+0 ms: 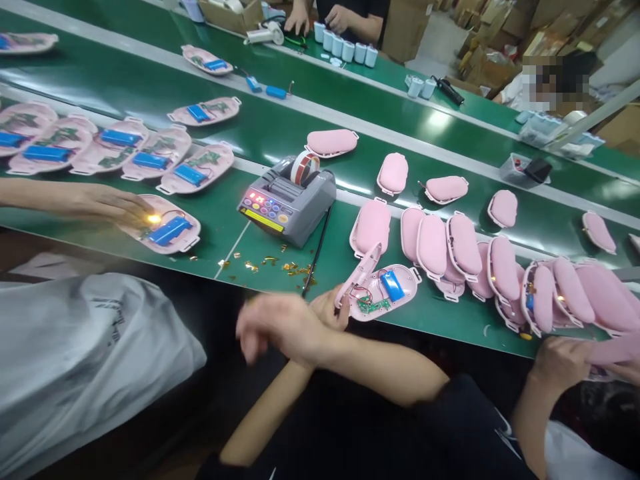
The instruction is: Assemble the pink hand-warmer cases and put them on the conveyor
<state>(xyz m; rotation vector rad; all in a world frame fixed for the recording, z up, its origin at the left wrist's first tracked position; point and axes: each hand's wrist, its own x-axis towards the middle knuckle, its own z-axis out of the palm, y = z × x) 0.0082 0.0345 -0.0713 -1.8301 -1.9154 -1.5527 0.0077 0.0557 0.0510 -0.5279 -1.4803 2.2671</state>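
Observation:
My left hand grips the near end of an opened pink plastic casing at the bench edge. Its upper shell is tilted up, and its lower shell lies on the green surface. Inside the lower shell are a blue battery pack, a green circuit board and thin red and black wires. My right hand crosses over my left forearm, away from the casing. Motion smears its bent fingers, so whether they hold anything is unclear.
A grey tape dispenser with lit digits stands ahead, golden scraps beside it. Closed pink casings line the right; open shells line the left. A co-worker's hand touches a shell at left; another co-worker's hand is at right.

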